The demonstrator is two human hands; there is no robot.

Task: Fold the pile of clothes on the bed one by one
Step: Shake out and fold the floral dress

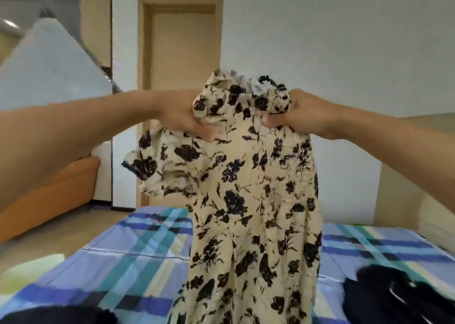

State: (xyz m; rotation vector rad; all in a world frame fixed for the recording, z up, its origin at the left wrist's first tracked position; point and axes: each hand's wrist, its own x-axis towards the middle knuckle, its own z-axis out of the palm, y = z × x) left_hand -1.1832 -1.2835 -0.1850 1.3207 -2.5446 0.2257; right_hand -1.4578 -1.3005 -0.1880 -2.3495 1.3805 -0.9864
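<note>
Dress [251, 200], cream with black flowers, hangs up in the air over the bed [118, 262], bunched at the top. Left hand [182, 114] grips 1 side of the gathered top, right hand [293, 112] grips the other, both clenched on fabric. Dark clothes [398, 296] lie on the plaid sheet at right.
</note>
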